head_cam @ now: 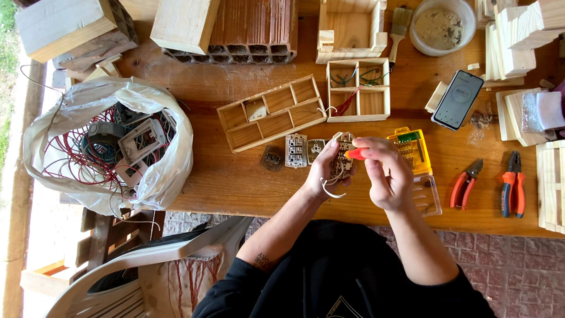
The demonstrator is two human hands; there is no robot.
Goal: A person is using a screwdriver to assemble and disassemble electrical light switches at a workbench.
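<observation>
A single head-worn camera looks steeply down, from close above, onto the near edge of the wooden table [235, 182].

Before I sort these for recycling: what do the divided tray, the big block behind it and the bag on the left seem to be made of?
Divided tray: pale unfinished wood, grain showing. Block: likely fired clay, reddish with hollow cells. Bag: thin translucent plastic, crinkled and shiny.
</observation>
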